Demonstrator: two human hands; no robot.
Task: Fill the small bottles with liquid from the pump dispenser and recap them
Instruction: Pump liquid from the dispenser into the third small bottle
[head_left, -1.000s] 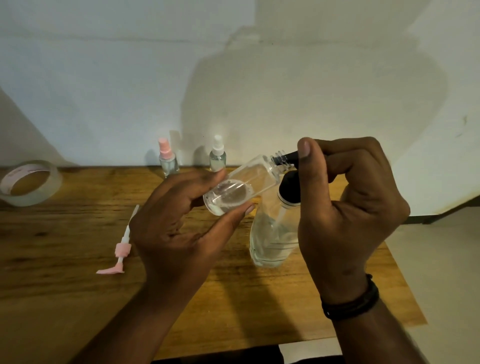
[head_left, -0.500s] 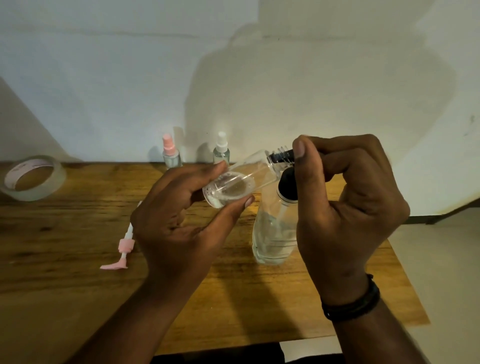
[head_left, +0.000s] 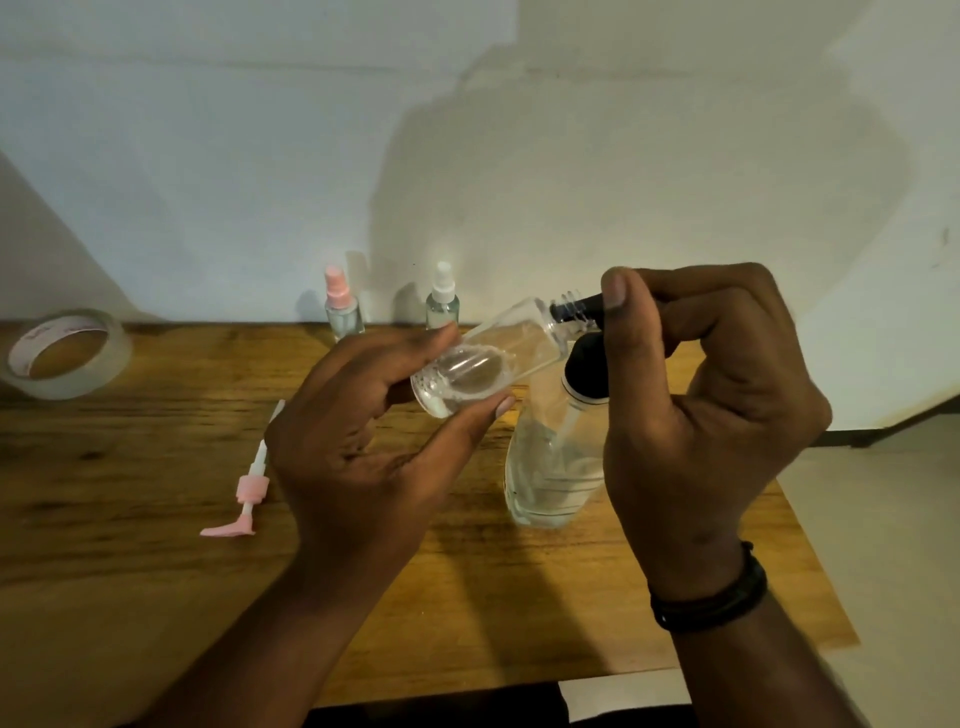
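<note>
Small clear bottle held tilted at the pump dispenser's black spout.

The left hand (head_left: 363, 457) pinches the smooth, round small bottle (head_left: 483, 364) by its base, with its long axis slanting and its threaded neck up-right (no readable label). The right hand (head_left: 701, 415) curls around the black pump head (head_left: 584, 374) of the clear pump dispenser (head_left: 550, 467), which stands on the wooden table (head_left: 130, 493).

A clear small bottle (head_left: 488, 358) is lying tilted in the air, its open threaded neck pointing right at the black nozzle of the pump dispenser (head_left: 556, 457), which is standing on the table holding clear liquid. Two capped spray bottles, pink-topped (head_left: 340, 306) and white-topped (head_left: 442, 301), are standing far back. A pink pump cap (head_left: 247, 493) is lying left.
</note>
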